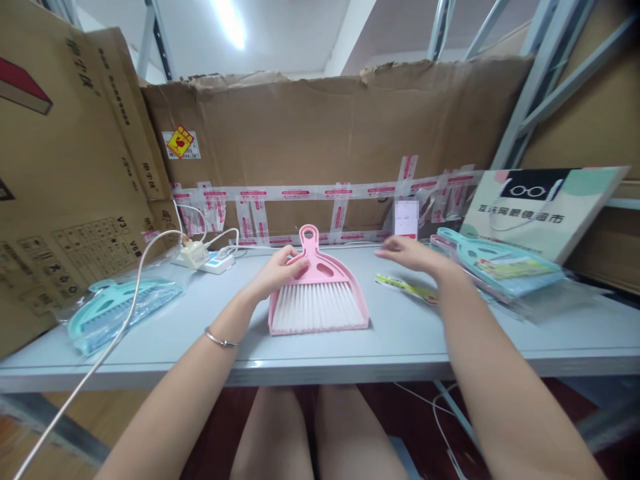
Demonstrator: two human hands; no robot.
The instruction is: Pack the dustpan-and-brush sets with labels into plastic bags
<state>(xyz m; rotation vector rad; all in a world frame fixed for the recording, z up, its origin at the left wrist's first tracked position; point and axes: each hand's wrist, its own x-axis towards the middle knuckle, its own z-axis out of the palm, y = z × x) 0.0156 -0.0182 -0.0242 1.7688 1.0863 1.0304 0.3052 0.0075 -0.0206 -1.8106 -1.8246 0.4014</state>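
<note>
A pink dustpan (361,308) with a white-bristled pink brush (320,307) nested in it stands on the desk in front of me, handle pointing away. My left hand (283,270) is closed on the left side of the set, thumb on the brush's pink top. Above the desk to the right, my right hand (407,255) is held with its fingers loosely bent and nothing visible in it. Beneath it lies a yellow-green printed card (406,288), partly covered by my right forearm. A phone (406,219) with a lit screen leans against the cardboard behind that hand.
Bagged teal dustpan sets lie at left (123,310) and right (510,260). A white cable (135,293) runs from a power strip (215,262) across the left side. Cardboard (310,140) walls the back; a printed box (530,210) stands at right.
</note>
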